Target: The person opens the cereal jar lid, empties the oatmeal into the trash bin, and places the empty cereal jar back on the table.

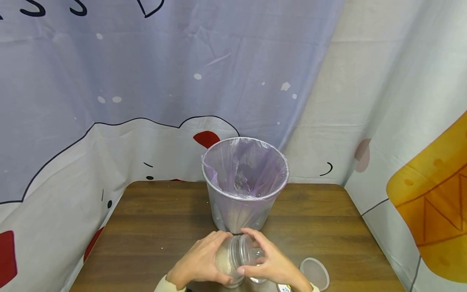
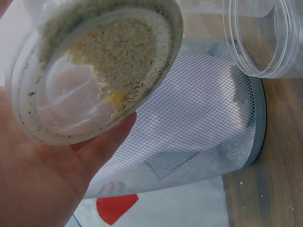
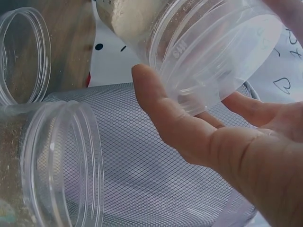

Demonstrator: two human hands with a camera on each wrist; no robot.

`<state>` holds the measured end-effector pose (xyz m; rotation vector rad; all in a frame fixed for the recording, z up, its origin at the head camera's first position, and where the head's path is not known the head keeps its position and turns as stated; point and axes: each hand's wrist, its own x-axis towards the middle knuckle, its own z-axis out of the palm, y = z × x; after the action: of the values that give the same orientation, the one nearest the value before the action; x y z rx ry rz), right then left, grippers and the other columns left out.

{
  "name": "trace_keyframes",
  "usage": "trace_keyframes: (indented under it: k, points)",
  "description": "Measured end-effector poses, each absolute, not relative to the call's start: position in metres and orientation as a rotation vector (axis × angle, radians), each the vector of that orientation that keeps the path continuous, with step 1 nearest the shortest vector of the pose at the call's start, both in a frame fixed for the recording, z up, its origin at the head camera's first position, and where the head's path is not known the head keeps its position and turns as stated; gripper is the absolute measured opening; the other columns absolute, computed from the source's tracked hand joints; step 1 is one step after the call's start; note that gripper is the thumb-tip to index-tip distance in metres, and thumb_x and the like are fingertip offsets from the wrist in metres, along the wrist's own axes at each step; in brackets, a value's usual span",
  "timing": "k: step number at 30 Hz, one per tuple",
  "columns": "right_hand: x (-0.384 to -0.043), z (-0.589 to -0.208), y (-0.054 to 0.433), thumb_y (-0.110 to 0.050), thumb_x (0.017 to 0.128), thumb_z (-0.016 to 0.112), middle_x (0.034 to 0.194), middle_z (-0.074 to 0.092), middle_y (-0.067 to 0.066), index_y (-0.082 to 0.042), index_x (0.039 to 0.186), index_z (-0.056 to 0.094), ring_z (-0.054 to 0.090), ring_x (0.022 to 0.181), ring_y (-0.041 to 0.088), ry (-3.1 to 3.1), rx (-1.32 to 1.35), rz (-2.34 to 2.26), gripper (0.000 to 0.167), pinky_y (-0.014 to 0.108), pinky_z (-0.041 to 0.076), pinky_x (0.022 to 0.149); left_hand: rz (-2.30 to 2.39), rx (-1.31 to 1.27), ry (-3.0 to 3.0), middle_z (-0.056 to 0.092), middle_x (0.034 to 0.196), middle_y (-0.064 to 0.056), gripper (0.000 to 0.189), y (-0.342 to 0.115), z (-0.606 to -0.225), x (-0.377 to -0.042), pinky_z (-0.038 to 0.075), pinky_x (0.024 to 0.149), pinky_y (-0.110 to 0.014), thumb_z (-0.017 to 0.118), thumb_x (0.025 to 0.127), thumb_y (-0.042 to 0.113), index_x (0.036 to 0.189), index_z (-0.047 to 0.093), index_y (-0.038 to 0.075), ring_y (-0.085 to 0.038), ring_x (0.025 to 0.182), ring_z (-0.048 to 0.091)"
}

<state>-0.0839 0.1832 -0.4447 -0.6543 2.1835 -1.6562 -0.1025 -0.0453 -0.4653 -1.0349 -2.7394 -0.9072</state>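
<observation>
My left hand (image 1: 204,257) grips a clear plastic jar (image 1: 224,257) tipped on its side, fingers curled round its wall. Pale, grainy powder (image 2: 125,52) lies against one side of the jar's bottom in the left wrist view, with a small yellow bit in it. My right hand (image 1: 271,259) holds a clear, round, tapered plastic piece (image 3: 222,52) over the jar's mouth, thumb and fingers on opposite sides. In the right wrist view, powder shows inside the tilted jar beyond the ringed rim. Both hands are just in front of the mesh bin (image 1: 237,215).
A thin purple bag (image 1: 255,162) lines the bin and folds over its rim. Another clear jar (image 3: 66,161) with a ringed mouth is near the right hand. A clear round lid (image 1: 315,273) lies on the wooden table (image 1: 157,227). A printed curtain (image 1: 164,73) hangs behind.
</observation>
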Motion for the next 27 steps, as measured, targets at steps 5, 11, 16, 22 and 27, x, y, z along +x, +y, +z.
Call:
trace_keyframes:
  k: [5,11,16,22,27]
  points:
    - [-0.085,-0.447,0.187,-0.022,0.077,0.073,0.137,0.031,0.016,-0.029,0.140,0.025,0.037,0.119,0.038,2.215,-0.658,-1.618,0.079,0.032,0.052,0.079,-0.879,-1.019,-2.725,0.054,0.109,0.011,0.086,-0.047,-0.465,-0.103,0.048,0.075,-0.027,0.075,0.051,0.061,0.120,0.048,0.017,-0.006,0.093,0.051]
    - [-0.085,-0.450,0.191,-0.023,0.076,0.074,0.137,0.033,0.015,-0.028,0.140,0.028,0.037,0.119,0.040,2.265,-0.676,-1.611,0.078,0.033,0.052,0.078,-0.888,-0.997,-2.739,0.055,0.110,0.010,0.087,-0.048,-0.464,-0.104,0.048,0.075,-0.030,0.073,0.053,0.065,0.122,0.048,0.018,-0.007,0.095,0.051]
    - [-0.084,-0.451,0.195,-0.028,0.075,0.074,0.136,0.035,0.011,-0.029,0.138,0.031,0.038,0.118,0.039,2.346,-0.665,-1.547,0.077,0.037,0.051,0.078,-0.880,-0.965,-2.758,0.054,0.112,0.010,0.088,-0.049,-0.463,-0.103,0.049,0.075,-0.034,0.073,0.052,0.065,0.123,0.047,0.019,-0.008,0.098,0.051]
    - [-0.086,-0.453,0.200,-0.028,0.074,0.075,0.139,0.035,0.009,-0.030,0.137,0.032,0.038,0.119,0.040,2.364,-0.618,-1.525,0.076,0.044,0.050,0.079,-0.879,-0.952,-2.724,0.054,0.109,0.012,0.086,-0.050,-0.461,-0.104,0.048,0.074,-0.031,0.078,0.049,0.058,0.121,0.048,0.020,-0.006,0.096,0.051]
    - [-0.089,-0.456,0.205,-0.029,0.073,0.076,0.139,0.034,0.009,-0.029,0.137,0.033,0.036,0.119,0.041,2.405,-0.595,-1.509,0.077,0.048,0.050,0.078,-0.856,-0.936,-2.708,0.054,0.108,0.013,0.086,-0.051,-0.459,-0.105,0.049,0.073,-0.032,0.078,0.048,0.057,0.120,0.049,0.021,-0.005,0.096,0.051]
